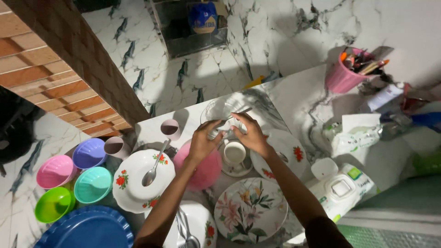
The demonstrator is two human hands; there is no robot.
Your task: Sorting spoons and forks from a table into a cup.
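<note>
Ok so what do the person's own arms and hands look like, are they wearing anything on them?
Both forearms are bare, with no sleeves showing to the frame's edge. The left hand and right hand wear no gloves; no watch, bracelet or ring is visible, though fine detail is blurred.

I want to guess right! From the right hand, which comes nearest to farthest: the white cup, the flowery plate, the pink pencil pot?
From the right hand:
1. White cup, just below-left of it.
2. Flowery plate, lower down, toward the person.
3. Pink pencil pot, far off, upper right by the wall.
</note>
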